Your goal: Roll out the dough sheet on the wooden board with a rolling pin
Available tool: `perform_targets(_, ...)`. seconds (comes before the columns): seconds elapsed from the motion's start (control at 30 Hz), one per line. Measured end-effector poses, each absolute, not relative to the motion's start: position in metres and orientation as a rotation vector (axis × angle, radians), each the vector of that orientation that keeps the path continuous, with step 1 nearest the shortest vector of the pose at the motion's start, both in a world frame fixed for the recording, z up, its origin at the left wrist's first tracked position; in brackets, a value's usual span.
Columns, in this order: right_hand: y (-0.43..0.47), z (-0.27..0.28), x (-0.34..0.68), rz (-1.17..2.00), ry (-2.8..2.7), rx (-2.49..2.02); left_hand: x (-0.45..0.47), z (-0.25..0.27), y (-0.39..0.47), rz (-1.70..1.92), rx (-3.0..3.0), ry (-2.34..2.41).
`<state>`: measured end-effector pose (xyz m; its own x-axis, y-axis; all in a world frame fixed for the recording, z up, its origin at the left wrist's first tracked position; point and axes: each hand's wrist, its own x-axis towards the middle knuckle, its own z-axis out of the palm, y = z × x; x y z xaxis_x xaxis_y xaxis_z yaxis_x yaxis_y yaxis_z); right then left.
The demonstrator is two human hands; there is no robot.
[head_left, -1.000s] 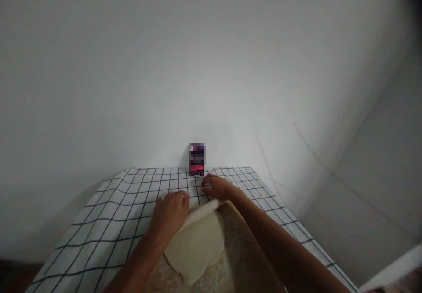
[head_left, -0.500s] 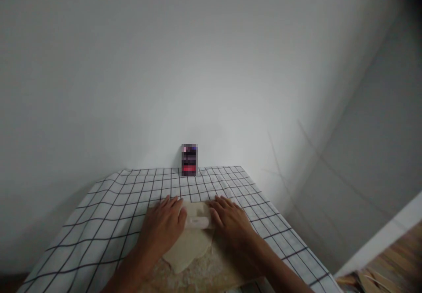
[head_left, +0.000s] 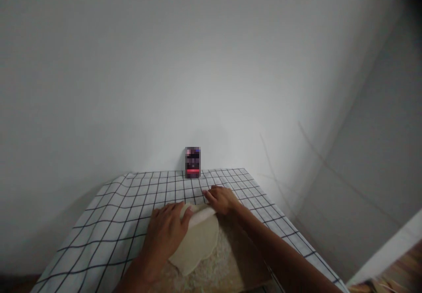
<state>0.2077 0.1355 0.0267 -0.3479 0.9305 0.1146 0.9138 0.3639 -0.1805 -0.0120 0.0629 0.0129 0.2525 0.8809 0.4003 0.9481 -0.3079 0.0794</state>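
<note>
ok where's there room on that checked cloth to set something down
The widest bare patch of checked cloth lies between its left edge and the left hand; a narrower strip runs between the right forearm and the cloth's right edge. The middle is crowded: right hand, rolling pin, dough and board.

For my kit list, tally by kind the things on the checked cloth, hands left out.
Rolling pin: 1
Dough sheet: 1
Floury board: 1
Dark upright object, too pixelated to identify: 1
Total: 4
</note>
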Motion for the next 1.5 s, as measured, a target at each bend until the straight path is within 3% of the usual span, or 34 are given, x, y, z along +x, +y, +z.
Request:
perform_targets(0.2, 0.183, 0.023, 0.193, 0.225, -2.502, -1.664, -0.015, 0.033, 0.089, -0.267, -2.322, -1.861)
perform_targets(0.4, 0.19, 0.024, 0.192, 0.25, -2.5, -1.671, -0.012, 0.036, 0.087, -0.29, -2.274, -1.954)
perform_targets(1.0, 0.012, -0.003, 0.22, 0.028, -2.218, -1.53, -0.032, -0.032, 0.029, -0.752, -2.26, -1.311)
perform_targets(1.17, 0.05, 0.012, 0.216, 0.047, -2.286, -1.519, -0.026, -0.023, 0.048, -0.663, -2.263, -1.473)
perform_targets(1.33, 0.121, 0.025, 0.201, 0.101, -2.203, -1.888, -0.013, 0.014, 0.088, -0.442, -2.439, -1.721)
perform_targets(1.5, 0.174, 0.016, 0.192, 0.177, -2.268, -1.949, -0.014, 0.024, 0.118, -0.401, -2.317, -2.024)
